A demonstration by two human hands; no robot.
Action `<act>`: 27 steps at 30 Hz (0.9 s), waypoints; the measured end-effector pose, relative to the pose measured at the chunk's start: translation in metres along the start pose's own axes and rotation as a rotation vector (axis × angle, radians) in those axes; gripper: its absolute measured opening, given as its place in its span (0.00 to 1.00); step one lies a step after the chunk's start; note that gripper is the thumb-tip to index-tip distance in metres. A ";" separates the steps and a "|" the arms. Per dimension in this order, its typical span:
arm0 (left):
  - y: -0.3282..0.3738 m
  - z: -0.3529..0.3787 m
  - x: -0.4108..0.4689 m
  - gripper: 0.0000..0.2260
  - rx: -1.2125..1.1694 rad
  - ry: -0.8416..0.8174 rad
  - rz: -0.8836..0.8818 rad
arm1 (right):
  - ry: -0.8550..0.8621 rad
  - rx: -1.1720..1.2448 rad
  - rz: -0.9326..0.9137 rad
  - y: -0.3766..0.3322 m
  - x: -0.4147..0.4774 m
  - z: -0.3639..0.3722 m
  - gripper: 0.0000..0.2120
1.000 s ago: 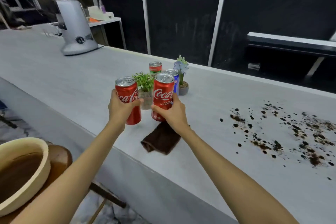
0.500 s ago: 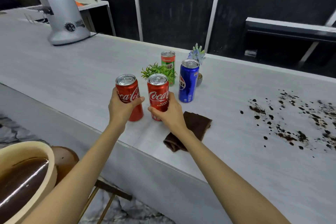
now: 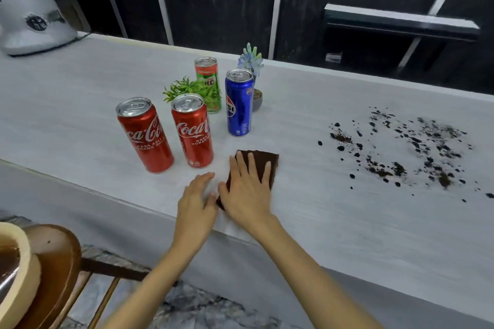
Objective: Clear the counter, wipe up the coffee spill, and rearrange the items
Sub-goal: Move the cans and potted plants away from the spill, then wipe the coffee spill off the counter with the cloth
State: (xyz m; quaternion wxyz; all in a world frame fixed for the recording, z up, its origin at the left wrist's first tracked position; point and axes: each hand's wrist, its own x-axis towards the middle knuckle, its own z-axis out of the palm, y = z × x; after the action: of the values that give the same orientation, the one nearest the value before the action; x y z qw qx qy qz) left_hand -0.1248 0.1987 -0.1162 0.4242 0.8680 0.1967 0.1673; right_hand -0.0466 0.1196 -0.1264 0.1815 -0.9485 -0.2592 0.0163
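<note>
Hands lay released: right hand [image 3: 247,191] flat on the brown cloth [image 3: 264,164], left hand [image 3: 196,201] at its nine o'clock, seemingly set to wipe the coffee spill [image 3: 406,152] at three o'clock.

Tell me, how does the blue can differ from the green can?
Colour: the blue can is deep blue with a Pepsi logo; the green can is green with an orange-red band on top. Place: the blue can stands nearer and in full view; the green can stands farther back, partly hidden by a leafy plant. Both are slim, upright and silver-lidded.
</note>
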 end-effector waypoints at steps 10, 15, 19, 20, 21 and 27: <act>0.022 0.065 0.032 0.24 0.487 -0.337 0.330 | -0.034 0.120 -0.104 0.137 -0.014 -0.060 0.23; 0.030 0.079 0.040 0.25 0.545 -0.327 0.321 | 0.165 0.269 0.070 0.195 -0.011 -0.096 0.23; 0.034 0.084 0.049 0.24 0.514 -0.339 0.301 | 0.395 0.630 0.247 0.194 0.004 -0.117 0.22; 0.036 0.086 0.053 0.24 0.499 -0.349 0.297 | 0.413 0.644 0.213 0.183 0.009 -0.117 0.22; 0.037 0.087 0.058 0.23 0.480 -0.360 0.296 | 0.400 0.611 0.140 0.169 0.016 -0.114 0.23; 0.044 0.096 0.079 0.22 0.407 -0.345 0.313 | 0.094 0.221 -0.173 0.115 0.038 -0.050 0.23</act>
State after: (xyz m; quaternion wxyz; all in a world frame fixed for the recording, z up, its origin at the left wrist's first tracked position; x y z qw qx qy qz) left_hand -0.0041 0.1476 -0.1272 0.2379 0.9704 0.0154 0.0379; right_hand 0.0487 0.0297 -0.1182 0.2975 -0.8965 -0.3279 -0.0154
